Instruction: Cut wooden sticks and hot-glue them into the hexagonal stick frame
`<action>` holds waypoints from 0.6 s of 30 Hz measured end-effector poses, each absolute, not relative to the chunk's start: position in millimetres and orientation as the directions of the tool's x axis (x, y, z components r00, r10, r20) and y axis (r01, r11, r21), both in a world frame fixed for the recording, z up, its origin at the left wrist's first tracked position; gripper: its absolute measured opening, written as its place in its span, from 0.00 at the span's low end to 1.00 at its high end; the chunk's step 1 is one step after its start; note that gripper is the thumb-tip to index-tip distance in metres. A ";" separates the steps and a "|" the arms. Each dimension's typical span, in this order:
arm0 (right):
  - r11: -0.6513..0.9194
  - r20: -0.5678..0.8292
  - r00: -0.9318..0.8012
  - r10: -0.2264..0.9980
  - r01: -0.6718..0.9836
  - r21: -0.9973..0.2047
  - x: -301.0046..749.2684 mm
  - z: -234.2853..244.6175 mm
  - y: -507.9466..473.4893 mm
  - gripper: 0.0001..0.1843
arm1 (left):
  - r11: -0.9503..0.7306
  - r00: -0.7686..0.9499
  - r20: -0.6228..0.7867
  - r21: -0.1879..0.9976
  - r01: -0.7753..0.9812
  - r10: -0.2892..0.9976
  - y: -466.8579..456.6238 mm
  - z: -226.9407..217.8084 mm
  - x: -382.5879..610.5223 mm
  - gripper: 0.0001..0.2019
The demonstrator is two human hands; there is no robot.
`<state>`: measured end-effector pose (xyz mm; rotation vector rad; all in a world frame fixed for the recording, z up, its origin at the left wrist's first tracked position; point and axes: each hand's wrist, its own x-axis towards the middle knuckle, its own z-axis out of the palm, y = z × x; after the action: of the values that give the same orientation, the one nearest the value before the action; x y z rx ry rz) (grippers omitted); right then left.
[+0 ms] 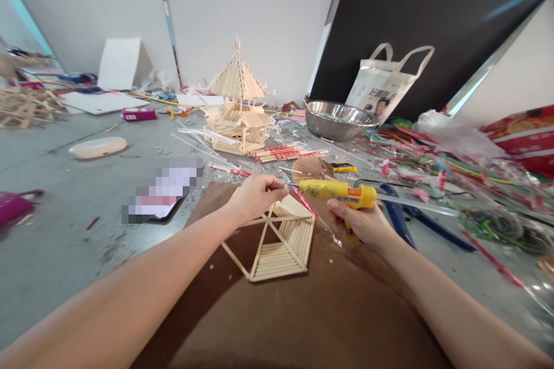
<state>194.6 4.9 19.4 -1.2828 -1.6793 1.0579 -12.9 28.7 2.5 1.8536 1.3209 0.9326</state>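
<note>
My right hand [361,220] grips a yellow hot glue gun [333,191], its nozzle pointing left and a clear glue stick [418,205] jutting from its back. Close to the nozzle, the fingers of my left hand [262,196] are pinched together. Whatever they hold is too small to make out. Below both hands lies a polygonal frame of pale wooden sticks [279,265] with spokes meeting in the middle. Rows of sticks fill some of its sections, while others show the brown sheet [277,323] underneath. My left hand hides part of the frame's far side.
A stick-built pagoda model [238,109] stands behind, with red-wrapped sticks [285,153] before it. Blue-handled pliers [402,216] lie right of the glue gun. A phone [167,190] is at left. A metal bowl [340,121] and a tote bag [381,89] stand back right, among scraps.
</note>
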 end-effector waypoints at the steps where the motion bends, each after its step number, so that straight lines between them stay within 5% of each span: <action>1: 0.154 0.083 -0.212 0.974 0.348 -0.925 195.0 19.3 5.0 0.22 | -0.264 0.231 0.169 0.835 0.483 0.958 28.8 2.5 -13.1 0.11; 18: 0.114 0.058 -0.186 0.981 0.306 -0.945 199.7 15.0 7.9 0.20 | -0.276 0.239 0.174 0.818 0.504 0.955 29.0 1.9 -14.0 0.13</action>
<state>199.7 7.9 15.0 -1.2850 -1.6188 1.1007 -14.0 29.0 1.9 1.8850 1.3341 0.9180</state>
